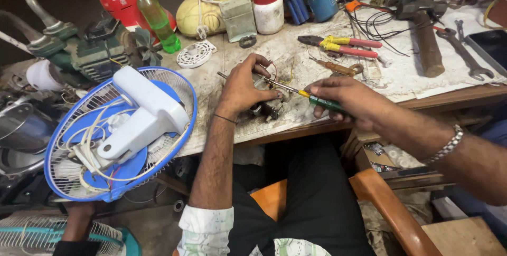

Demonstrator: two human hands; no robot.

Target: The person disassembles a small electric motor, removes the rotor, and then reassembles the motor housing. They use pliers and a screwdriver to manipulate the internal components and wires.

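White jar (268, 9) with red lid stands behind left hand (244, 84).

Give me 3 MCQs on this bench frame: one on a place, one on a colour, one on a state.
1. Where does the blue-and-white fan lie relative to the left hand?
A. To its left, overhanging the workbench edge
B. Behind it, by the jars
C. On the wooden chair

2. What colour is the screwdriver handle in the right hand?
A. Red
B. Green with a yellow collar
C. Black

3. What is the left hand doing?
A. Resting flat and open
B. Gripping the small motor
C. Lifting the pliers

Answers:
1 A, the fan guard lies left of the hand, partly past the workbench edge.
2 B, green shows past the fingers, yellow at the shaft.
3 B, the fingers curl over the motor and its wires.
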